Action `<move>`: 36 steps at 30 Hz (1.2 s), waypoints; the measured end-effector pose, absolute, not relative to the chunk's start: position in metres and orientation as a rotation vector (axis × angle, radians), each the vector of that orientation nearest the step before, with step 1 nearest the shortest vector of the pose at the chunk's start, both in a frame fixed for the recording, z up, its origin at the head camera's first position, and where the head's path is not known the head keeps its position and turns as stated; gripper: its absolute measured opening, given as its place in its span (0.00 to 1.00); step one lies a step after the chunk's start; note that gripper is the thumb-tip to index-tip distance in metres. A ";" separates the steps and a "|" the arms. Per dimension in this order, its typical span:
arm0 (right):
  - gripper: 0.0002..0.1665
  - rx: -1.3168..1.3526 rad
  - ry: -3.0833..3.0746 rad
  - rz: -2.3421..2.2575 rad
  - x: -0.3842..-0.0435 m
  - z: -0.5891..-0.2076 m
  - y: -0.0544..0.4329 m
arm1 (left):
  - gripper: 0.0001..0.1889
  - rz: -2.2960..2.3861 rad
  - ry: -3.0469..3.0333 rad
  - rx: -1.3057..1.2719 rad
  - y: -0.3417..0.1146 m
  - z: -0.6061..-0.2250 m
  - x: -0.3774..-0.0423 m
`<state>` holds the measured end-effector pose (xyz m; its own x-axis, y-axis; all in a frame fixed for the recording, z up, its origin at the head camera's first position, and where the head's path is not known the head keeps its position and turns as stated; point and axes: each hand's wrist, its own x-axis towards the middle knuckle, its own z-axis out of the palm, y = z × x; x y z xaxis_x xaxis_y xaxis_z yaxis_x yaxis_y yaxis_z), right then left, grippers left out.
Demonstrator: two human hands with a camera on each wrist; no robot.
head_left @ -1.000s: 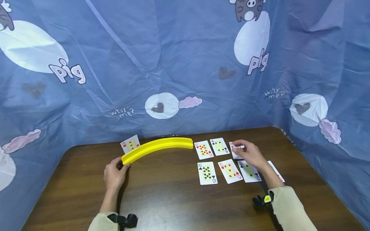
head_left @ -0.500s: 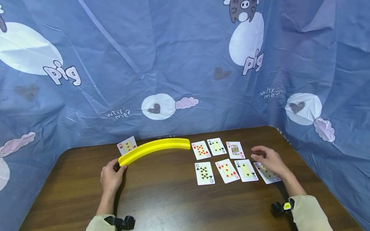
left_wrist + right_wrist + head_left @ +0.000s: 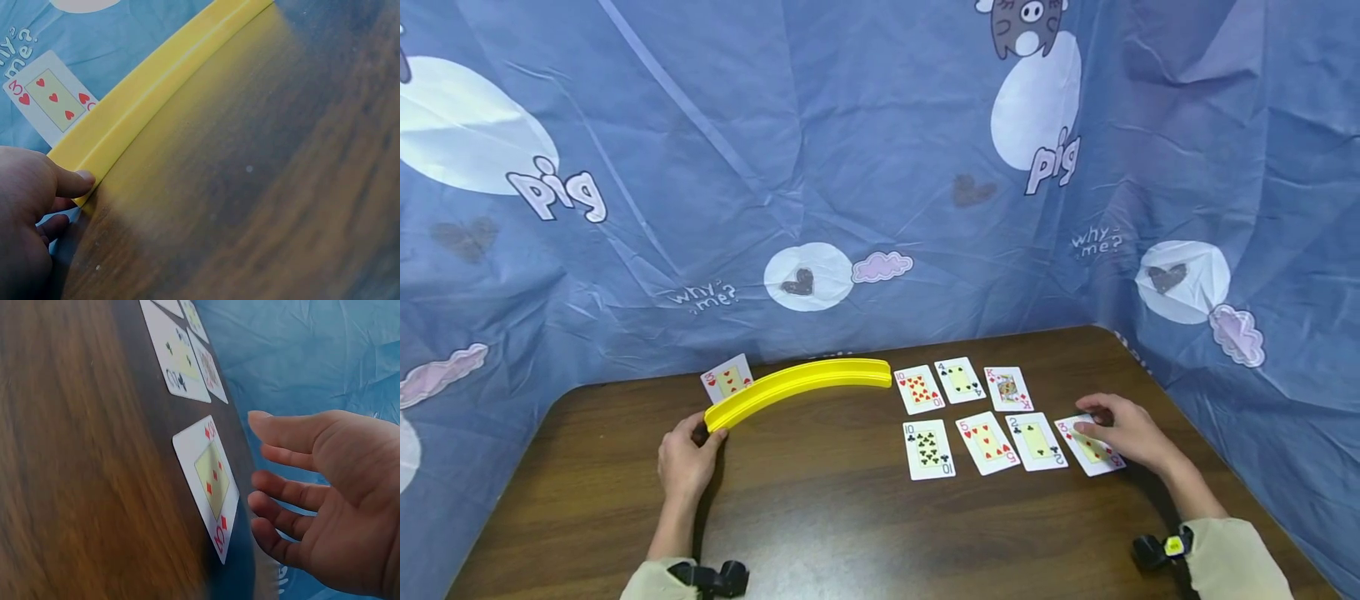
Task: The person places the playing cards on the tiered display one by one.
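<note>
My left hand point(image 3: 687, 461) grips the near-left end of a curved yellow playing card holder point(image 3: 797, 380), the thumb on its front face. A three of hearts point(image 3: 53, 97) stands tilted at that end, its lower part hidden by the holder. Over the table's right side, my right hand point(image 3: 1131, 432) hovers by the three of diamonds point(image 3: 212, 481), fingers loosely bent and holding nothing. In the right wrist view a gap shows between its fingertips and that card. Left of it lie the two of clubs point(image 3: 1036, 440) and the king of diamonds point(image 3: 1009, 389).
More face-up cards lie on the brown table point(image 3: 820, 533): ten of hearts point(image 3: 919, 389), four of spades point(image 3: 959, 380), ten of clubs point(image 3: 928, 450) and five of hearts point(image 3: 987, 443). A blue printed cloth point(image 3: 880, 167) hangs behind the table and along its right side.
My right hand has moved right and nearer, from over the king of diamonds to the three of diamonds, uncovering the king. The left hand keeps its grip on the card holder.
</note>
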<state>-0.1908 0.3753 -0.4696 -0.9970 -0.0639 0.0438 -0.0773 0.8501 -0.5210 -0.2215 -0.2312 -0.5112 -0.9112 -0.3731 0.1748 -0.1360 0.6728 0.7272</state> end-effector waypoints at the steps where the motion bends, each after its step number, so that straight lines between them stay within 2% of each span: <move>1: 0.26 0.130 -2.998 0.835 -0.190 -0.469 0.376 | 0.21 -1.083 -2.580 0.403 -0.231 -0.511 -0.222; 12: 0.43 0.224 -3.048 0.742 -0.182 -0.469 0.382 | 0.20 -1.081 -2.575 0.387 -0.231 -0.510 -0.221; 18: 0.47 0.326 -3.044 0.706 -0.178 -0.473 0.383 | 0.20 -1.079 -2.580 0.387 -0.231 -0.510 -0.221; 24: 0.53 0.321 -3.104 0.650 -0.175 -0.475 0.385 | 0.21 -1.082 -2.581 0.391 -0.231 -0.512 -0.221; 36: 0.52 0.381 -3.104 0.486 -0.172 -0.477 0.385 | 0.22 -1.087 -2.584 0.406 -0.231 -0.513 -0.222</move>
